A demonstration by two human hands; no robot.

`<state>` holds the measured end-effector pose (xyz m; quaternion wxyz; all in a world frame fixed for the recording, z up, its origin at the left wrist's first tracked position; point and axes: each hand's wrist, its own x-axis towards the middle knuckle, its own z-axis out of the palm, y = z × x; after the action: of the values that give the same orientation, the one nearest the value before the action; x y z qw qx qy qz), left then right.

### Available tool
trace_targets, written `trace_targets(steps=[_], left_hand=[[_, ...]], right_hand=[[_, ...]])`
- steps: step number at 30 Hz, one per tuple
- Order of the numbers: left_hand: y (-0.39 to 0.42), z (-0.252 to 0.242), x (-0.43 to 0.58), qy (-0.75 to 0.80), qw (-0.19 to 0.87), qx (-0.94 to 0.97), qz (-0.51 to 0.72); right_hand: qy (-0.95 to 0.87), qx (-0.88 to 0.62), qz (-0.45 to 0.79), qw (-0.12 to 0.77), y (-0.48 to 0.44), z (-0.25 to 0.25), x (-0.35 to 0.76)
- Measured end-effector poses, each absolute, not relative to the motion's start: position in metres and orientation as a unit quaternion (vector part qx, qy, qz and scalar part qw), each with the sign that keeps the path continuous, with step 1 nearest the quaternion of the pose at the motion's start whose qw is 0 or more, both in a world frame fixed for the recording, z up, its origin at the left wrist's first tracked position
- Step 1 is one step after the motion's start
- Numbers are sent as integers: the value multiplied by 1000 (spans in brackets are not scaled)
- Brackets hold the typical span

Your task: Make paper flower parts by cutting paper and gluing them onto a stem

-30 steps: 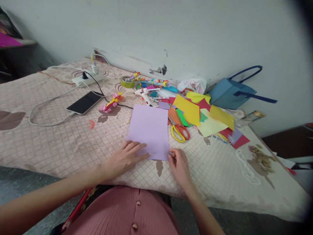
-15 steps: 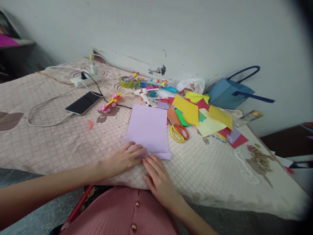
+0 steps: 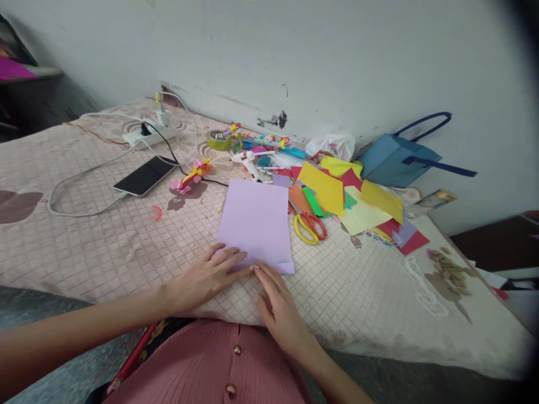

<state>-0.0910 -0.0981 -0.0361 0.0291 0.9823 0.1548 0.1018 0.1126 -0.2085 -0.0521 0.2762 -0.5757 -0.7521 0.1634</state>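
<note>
A sheet of light purple paper (image 3: 256,216) lies flat on the table, its near edge folded over in a narrow strip. My left hand (image 3: 213,275) rests on the near left corner of the sheet, fingers stretched out and spread. On the folded strip, close to the left fingertips, my right hand (image 3: 275,303) presses with extended fingers. The thumb of the right hand is apart from its other fingers. Both hands lie on the paper without gripping it. Scissors (image 3: 309,227) with yellow and red handles lie right of the sheet.
Colored paper sheets (image 3: 324,188) are piled to the right, with a white glue gun (image 3: 246,163) behind the purple sheet. A phone (image 3: 145,175) on a cable and a power strip (image 3: 149,136) lie left. A blue bag (image 3: 398,160) stands by the wall; white string (image 3: 425,289) lies right.
My right hand has slid slightly right along the folded strip. My left fingers have spread a little, and the strip looks flatter.
</note>
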Motion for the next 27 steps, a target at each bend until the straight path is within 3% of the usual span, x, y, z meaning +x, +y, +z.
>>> trace_targets(steps=[4, 7, 19, 27], left_hand=[[-99, -34, -89, 153, 9, 983, 104], [-101, -29, -88, 157, -11, 983, 97], [-94, -12, -87, 75, -137, 980, 120], [-87, 2, -85, 24, -169, 970, 173]], right_hand=[[-687, -591, 184, 381, -195, -44, 118], [-659, -592, 217, 410, -184, -32, 122], [-617, -513, 499, 326, -165, -4, 142], [-694, -463, 450, 318, -164, 5, 140]])
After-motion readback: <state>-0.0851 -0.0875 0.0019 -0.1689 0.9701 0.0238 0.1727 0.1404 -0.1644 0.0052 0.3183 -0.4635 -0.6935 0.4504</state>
